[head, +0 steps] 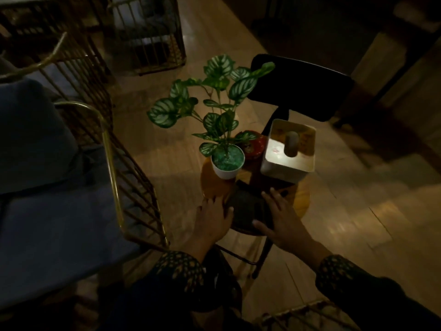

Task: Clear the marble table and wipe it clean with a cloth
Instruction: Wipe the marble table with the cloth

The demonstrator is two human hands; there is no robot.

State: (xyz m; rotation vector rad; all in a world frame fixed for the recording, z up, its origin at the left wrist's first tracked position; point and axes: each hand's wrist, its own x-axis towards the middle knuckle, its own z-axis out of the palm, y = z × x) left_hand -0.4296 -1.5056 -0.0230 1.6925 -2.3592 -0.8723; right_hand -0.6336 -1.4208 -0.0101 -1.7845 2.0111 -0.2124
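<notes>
Looking down in dim light, the view took in the pale polished floor (346, 187) spreading wide under everything. To the person's left stood the big gold wire-frame chair with blue-grey cushions (47, 187), its brass rail curving close beside the small round stool with an orange-brown wooden top (303, 199). Beyond the stool sat a black chair with a rounded back (303, 87), and farther off a second gold wire frame (152, 39) stood on the floor.

On the stool top, things were packed tight. At the far right sat the square metal tissue box with an oval slot in its lid (288, 151), and at the far left the leafy green-and-white striped plant in a small white pot (228, 163), its stems reaching up and left. Between them, just behind the pot, peeked a small red round object (256, 144); what it was could not be made out.

At the near edge lay the dark cloth (245, 209), bunched on the wood. The left hand (212, 223) rested flat beside it, fingers spread and relaxed, thumb touching the cloth's left side. The right hand (284, 216) lay over the cloth's right side, fingers stretched out across it and thumb along its near edge; no clear grasp showed. Both wrists wore dark patterned sleeves (181, 266). No marble table showed anywhere in view.
</notes>
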